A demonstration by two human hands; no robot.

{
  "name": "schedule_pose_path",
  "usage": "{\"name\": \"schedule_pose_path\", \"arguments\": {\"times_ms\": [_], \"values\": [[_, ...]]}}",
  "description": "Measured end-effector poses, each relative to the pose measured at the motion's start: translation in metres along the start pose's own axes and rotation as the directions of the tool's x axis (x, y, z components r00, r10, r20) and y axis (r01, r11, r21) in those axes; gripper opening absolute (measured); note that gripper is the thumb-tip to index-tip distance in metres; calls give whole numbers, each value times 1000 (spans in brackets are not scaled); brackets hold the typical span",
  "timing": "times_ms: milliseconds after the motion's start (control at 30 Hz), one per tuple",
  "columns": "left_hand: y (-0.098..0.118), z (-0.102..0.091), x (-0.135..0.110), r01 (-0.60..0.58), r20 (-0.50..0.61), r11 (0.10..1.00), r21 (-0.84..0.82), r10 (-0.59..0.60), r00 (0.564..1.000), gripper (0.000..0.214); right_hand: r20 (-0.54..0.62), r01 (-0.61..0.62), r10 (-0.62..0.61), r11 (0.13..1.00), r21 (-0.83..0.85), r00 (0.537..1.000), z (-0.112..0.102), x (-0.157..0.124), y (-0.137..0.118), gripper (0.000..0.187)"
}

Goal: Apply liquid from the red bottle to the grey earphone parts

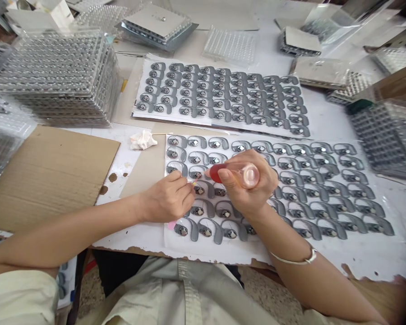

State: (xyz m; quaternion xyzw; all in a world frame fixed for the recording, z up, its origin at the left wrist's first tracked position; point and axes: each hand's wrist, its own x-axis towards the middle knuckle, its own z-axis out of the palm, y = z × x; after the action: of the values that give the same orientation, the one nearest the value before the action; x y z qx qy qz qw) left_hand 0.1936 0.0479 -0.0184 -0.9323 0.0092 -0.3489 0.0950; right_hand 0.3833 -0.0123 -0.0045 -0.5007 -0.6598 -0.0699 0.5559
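Left hand (167, 197) and right hand (248, 183) sit inside the sheet's edges (325, 266).

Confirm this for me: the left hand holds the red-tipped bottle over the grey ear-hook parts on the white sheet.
Wrong hand. The head view shows the right hand holding the red-tipped bottle, over the grey ear-hook parts on the white sheet. The left hand holds a thin stick.

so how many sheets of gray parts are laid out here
2: the far sheet beyond the hands, and the near sheet under the left hand and right hand. Others could be hidden among the stacked trays.
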Motion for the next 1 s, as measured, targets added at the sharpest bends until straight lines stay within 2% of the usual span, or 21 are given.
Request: {"name": "schedule_pose_path", "arguments": {"times_ms": [700,833,1000], "values": [[-7,-4,0,94,33,989,-115,-91,995,21,50,-4,9,994,-106,999,-5,0,-5,20],[-10,-2,-4,151,45,970,-189,-145,988,12,53,22,-19,999,-47,998,-6,1,-6,15],[-14,-3,-6,233,55,911,-340,-229,972,6,55,6,-2,998,-60,998,-6,1,-7,16]]}}
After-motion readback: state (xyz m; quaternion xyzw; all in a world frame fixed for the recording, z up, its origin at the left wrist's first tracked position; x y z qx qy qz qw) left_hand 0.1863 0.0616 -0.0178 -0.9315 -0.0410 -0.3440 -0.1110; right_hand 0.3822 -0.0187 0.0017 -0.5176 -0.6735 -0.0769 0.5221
